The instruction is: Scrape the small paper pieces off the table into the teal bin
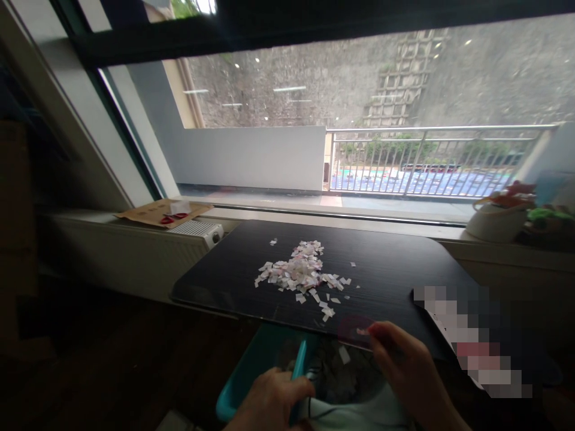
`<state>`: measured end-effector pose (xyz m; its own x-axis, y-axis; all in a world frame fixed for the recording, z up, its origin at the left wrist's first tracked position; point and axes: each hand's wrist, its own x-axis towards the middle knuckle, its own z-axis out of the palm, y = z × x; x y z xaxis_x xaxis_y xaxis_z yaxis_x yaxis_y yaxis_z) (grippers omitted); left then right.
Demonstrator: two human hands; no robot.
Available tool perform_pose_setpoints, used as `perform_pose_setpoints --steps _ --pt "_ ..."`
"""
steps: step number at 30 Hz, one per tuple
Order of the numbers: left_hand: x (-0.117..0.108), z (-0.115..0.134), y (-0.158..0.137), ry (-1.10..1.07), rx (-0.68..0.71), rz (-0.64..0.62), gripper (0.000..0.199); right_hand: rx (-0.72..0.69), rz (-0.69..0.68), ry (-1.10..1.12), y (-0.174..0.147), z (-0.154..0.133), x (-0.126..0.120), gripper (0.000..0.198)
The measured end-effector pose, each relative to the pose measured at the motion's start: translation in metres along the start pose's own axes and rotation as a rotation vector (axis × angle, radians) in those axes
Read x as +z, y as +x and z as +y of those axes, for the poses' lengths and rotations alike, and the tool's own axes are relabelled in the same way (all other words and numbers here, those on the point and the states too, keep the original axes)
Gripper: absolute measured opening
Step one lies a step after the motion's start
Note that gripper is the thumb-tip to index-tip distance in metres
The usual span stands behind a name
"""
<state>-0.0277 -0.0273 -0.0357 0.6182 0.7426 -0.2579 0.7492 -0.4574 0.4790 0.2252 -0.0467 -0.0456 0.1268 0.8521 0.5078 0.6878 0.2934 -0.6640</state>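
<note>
A loose pile of small white and pinkish paper scraps lies on the black tabletop, with several pieces strayed towards its near edge. Below that edge is a teal plastic bin with more scraps inside. My left hand is closed around a teal bar at the bin, apparently its rim or handle. At the table's near edge, my right hand pinches a see-through pink piece that looks thin and flat; its exact kind is unclear. Pale cloth shows between my hands.
Red-handled scissors rest on brown paper on the sill at left, above a white radiator. A pixelated flat object occupies the table's right side. A white pot stands by the window at right.
</note>
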Motion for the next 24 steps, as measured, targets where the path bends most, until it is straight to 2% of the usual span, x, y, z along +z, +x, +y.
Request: perform_pose_setpoints --steps 5,8,11,14,17,19,21,24 --pt "0.017 0.005 0.0 0.156 0.02 0.027 0.018 0.062 0.105 0.019 -0.028 0.003 -0.005 0.014" --pt "0.019 0.012 0.009 0.235 0.02 -0.099 0.031 0.148 0.172 0.05 -0.042 0.009 0.0 0.017" --pt "0.023 0.021 0.021 0.303 0.014 -0.225 0.041 0.221 0.17 0.072 -0.054 0.016 0.008 0.02" --pt "0.032 0.029 0.03 0.343 0.005 -0.238 0.026 0.244 0.177 0.074 -0.068 0.025 0.015 0.021" --pt "0.041 0.033 0.034 0.352 -0.016 -0.236 0.022 0.218 0.258 0.018 -0.081 0.036 0.021 0.021" --pt "0.041 0.033 0.035 0.356 -0.016 -0.224 0.025 0.13 0.183 -0.068 -0.085 0.043 0.022 0.02" --pt "0.036 0.033 0.035 0.36 -0.021 -0.217 0.033 0.058 0.042 -0.21 -0.086 0.047 0.022 0.019" --pt "0.027 0.032 0.033 0.365 -0.021 -0.235 0.046 0.062 -0.168 -0.459 -0.081 0.045 0.023 0.027"
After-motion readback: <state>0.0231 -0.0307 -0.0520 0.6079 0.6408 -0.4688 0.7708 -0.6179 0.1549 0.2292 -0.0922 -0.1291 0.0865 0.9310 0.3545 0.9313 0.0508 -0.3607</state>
